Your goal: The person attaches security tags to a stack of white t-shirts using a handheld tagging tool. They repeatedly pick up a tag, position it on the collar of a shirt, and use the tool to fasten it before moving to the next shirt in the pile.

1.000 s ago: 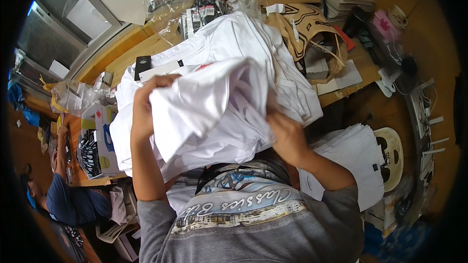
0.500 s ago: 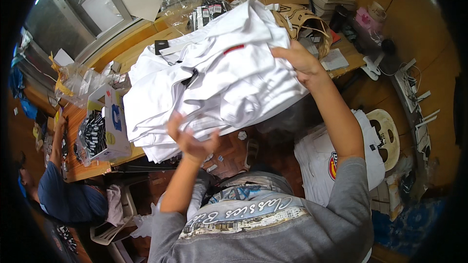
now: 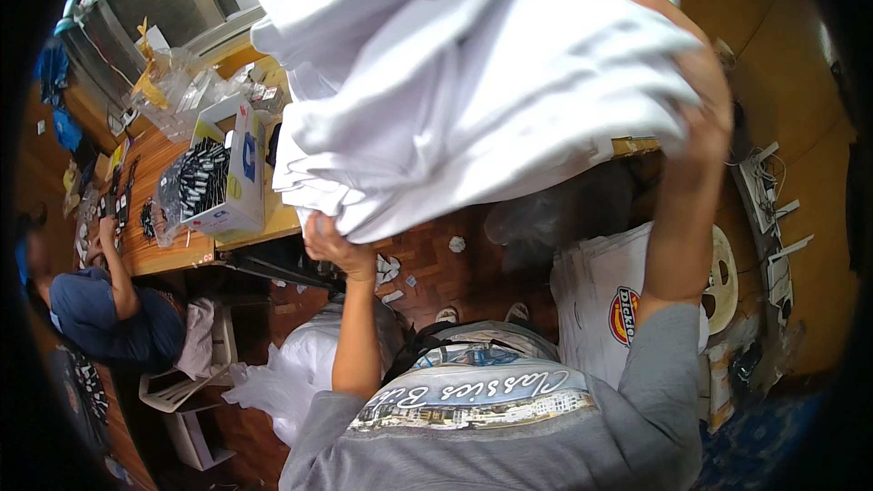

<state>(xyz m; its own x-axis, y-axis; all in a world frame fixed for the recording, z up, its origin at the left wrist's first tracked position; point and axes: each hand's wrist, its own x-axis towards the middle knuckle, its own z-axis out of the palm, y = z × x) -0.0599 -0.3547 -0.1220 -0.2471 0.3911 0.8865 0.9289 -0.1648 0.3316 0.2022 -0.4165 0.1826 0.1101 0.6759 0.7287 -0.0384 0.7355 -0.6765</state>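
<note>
A thick pile of folded white shirts fills the upper middle, lifted close to me and blurred in places. At its lower left corner, my left hand is closed on the edge of the cloth. My right hand, smeared by motion, grips the pile's right side, with fingers over the top. Most of the table behind is hidden by the shirts.
On the wooden table at left stands a white box of black-and-white tags. A co-worker sits there. More white garments lie on a chair at right; a plastic-wrapped bundle sits by my left arm.
The pile has come up nearer to my head. My left hand, formerly open in front of it, now grips its lower left corner; my right hand has risen with it.
</note>
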